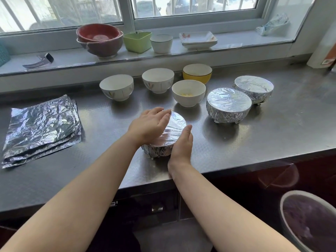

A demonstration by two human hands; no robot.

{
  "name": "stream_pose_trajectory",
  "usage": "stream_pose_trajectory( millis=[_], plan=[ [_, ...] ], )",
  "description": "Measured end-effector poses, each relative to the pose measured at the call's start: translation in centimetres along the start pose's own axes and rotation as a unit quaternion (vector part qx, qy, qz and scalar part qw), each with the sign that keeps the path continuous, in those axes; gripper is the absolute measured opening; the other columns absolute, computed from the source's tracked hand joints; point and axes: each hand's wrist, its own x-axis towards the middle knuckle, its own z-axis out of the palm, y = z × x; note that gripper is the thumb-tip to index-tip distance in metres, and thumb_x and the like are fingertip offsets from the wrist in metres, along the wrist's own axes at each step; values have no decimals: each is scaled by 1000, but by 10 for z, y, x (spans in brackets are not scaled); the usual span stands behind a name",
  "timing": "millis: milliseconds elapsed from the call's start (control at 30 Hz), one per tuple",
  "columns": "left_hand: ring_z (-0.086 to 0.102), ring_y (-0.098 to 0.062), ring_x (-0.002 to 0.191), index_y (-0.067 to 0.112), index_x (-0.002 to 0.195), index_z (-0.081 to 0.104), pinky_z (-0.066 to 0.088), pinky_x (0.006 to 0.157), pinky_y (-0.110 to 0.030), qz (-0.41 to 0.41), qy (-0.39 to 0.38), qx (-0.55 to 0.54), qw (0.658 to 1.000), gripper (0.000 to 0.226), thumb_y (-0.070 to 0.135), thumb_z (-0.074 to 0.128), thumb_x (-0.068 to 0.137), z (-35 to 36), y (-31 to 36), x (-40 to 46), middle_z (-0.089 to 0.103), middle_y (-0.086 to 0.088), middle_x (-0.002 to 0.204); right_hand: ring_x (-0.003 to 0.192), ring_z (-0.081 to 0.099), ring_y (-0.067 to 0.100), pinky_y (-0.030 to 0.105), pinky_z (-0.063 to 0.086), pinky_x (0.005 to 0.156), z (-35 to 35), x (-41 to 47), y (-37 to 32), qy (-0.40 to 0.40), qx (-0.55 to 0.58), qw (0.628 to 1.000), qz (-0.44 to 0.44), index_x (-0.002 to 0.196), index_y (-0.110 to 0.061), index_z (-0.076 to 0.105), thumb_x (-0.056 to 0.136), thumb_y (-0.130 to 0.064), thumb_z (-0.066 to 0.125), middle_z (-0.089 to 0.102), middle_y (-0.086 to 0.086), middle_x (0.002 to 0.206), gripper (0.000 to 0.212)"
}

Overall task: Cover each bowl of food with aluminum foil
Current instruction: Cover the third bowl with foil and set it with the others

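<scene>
A foil-wrapped bowl (171, 130) stands near the front of the steel counter (254, 135). My left hand (148, 124) lies flat on its foil top with straight fingers. My right hand (182, 142) presses against the bowl's right side. Two more foil-covered bowls (228, 104) (253, 88) stand to the right. Behind are uncovered bowls: a white one with yellow food (188, 92), two white patterned ones (117, 87) (157, 80), and a yellow one (197, 72). A stack of foil sheets (41, 128) lies at the left.
On the window sill sit stacked red bowls (99, 39), a green square dish (137, 40), a white cup (161, 43), white plates (198, 39) and a watch (41, 60). A bin (309, 222) stands on the floor at lower right.
</scene>
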Motion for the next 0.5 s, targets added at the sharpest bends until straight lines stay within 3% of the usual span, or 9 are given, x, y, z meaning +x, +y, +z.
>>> stream_pose_trajectory(
  millis=[133, 200, 300, 333, 433, 500],
  plan=[
    [24, -25, 139, 40, 143, 35, 29, 110, -46, -55, 16, -13, 998, 48, 49, 14, 101, 6, 7, -4, 31, 8, 153, 116, 61, 21, 44, 45, 106, -5, 10, -10, -28, -99, 995, 14, 137, -18, 51, 85, -68, 33, 63, 3, 128, 74],
    [25, -29, 138, 39, 140, 38, 29, 109, -50, -87, 16, -28, 996, 56, 59, 7, 98, 9, 11, -6, 34, 3, 150, 110, 64, 21, 41, 49, 101, -11, 17, -17, -42, -144, 988, 21, 128, -16, 60, 89, -66, 32, 68, 3, 120, 70],
    [26, -34, 138, 34, 138, 42, 24, 111, -52, -105, -3, -53, 993, 78, 71, -5, 88, 6, 15, -4, 38, -6, 147, 90, 68, 20, 30, 53, 72, -21, 29, -26, -81, -176, 981, 29, 116, -11, 67, 102, -54, 27, 72, 4, 102, 61],
    [28, -33, 137, 29, 137, 44, 23, 111, -52, -103, -9, -57, 993, 80, 69, -5, 90, 4, 15, -2, 41, -9, 144, 87, 68, 20, 29, 53, 70, -24, 33, -29, -91, -182, 979, 31, 111, -11, 68, 102, -55, 27, 72, 4, 99, 61],
    [43, -35, 127, 11, 123, 54, 32, 106, -49, -97, 7, -113, 989, 67, 53, 6, 101, -2, 9, -4, 54, -16, 127, 99, 69, 23, 36, 54, 92, -29, 39, -36, -112, -172, 977, 50, 98, -13, 70, 100, -60, 29, 74, 6, 102, 62],
    [51, -34, 114, 5, 112, 56, 39, 98, -48, -90, 47, -181, 978, 58, 47, 17, 104, 2, 3, -12, 59, -18, 116, 100, 70, 24, 39, 53, 97, -30, 42, -39, -109, -156, 980, 60, 97, -12, 70, 97, -66, 31, 75, 7, 101, 67]
  ],
)
